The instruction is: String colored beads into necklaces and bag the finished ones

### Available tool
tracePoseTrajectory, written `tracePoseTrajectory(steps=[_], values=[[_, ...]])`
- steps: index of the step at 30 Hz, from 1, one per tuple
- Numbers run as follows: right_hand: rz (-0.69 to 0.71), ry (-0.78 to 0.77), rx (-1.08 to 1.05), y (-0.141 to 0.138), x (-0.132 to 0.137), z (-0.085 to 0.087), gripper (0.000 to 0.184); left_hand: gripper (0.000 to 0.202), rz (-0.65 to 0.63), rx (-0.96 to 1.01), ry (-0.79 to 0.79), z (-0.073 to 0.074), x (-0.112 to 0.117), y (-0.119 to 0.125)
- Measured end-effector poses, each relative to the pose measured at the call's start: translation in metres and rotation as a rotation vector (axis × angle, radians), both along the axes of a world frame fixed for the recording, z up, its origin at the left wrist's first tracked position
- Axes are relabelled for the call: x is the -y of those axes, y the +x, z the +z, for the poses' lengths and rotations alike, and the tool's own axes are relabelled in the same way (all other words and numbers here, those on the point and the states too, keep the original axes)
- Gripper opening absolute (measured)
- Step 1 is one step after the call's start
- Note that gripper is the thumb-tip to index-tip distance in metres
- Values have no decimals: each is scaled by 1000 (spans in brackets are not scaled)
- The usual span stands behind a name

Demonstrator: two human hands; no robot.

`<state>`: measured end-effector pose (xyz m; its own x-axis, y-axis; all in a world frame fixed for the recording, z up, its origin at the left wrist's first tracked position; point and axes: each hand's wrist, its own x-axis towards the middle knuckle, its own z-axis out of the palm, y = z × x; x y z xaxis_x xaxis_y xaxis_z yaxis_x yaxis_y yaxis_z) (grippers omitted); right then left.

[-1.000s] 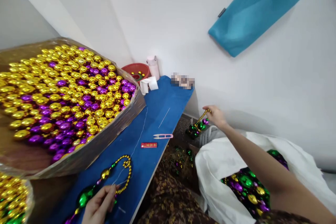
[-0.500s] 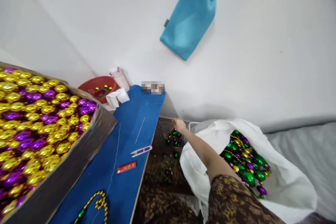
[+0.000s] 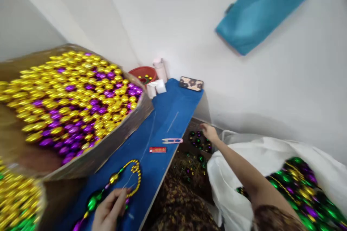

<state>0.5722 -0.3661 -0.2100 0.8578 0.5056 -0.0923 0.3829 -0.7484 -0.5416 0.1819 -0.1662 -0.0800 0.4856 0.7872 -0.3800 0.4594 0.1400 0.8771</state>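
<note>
My left hand (image 3: 110, 211) rests at the near end of the blue table top (image 3: 168, 115), fingers pinched on a thin thread beside a bead string (image 3: 119, 177) of gold, green and purple beads. My right hand (image 3: 208, 132) reaches out past the table's right edge, low over a heap of green and purple beads (image 3: 199, 140) on the floor. Its fingers are blurred, so I cannot see whether they hold anything.
A big plastic-lined box of gold and purple beads (image 3: 73, 101) fills the left. On the blue top lie pink thread snips (image 3: 172, 140), a red packet (image 3: 157, 149), white tape rolls (image 3: 155, 87) and a phone (image 3: 191, 83). A red bowl (image 3: 142, 74) stands behind. A white sack of beads (image 3: 295, 184) is at the right.
The view swung back left and down, bringing my left hand into sight again. My right hand has dropped lower onto the floor beads, and the gold strand it held up no longer shows.
</note>
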Motion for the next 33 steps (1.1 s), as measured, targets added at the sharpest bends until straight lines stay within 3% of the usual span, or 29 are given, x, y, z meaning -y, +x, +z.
tracePoseTrajectory(steps=[5,7,9,12,16,21,25,28,33], values=[[256,410,35,-71,-45,73,34,35,-13,169,-12,16,3,9],[477,537,-2,-114,-62,107,25,34,1,238,-22,20,0,11],[842,680,-69,-157,-78,137,22,33,-11,284,-11,26,0,9],[1043,709,-96,-207,-102,162,25,34,-47,319,24,35,2,2],[1081,612,-122,-233,-123,164,22,36,-40,345,41,42,4,-11],[1112,565,-97,-239,-124,166,18,38,-35,379,-10,43,0,-24],[1125,528,-101,-243,-122,170,21,39,-147,342,-24,42,0,-31],[1168,495,-147,-245,-123,166,25,41,-155,346,-25,43,3,-37],[1181,532,-67,-250,-140,172,32,39,-176,360,-11,41,11,-49]])
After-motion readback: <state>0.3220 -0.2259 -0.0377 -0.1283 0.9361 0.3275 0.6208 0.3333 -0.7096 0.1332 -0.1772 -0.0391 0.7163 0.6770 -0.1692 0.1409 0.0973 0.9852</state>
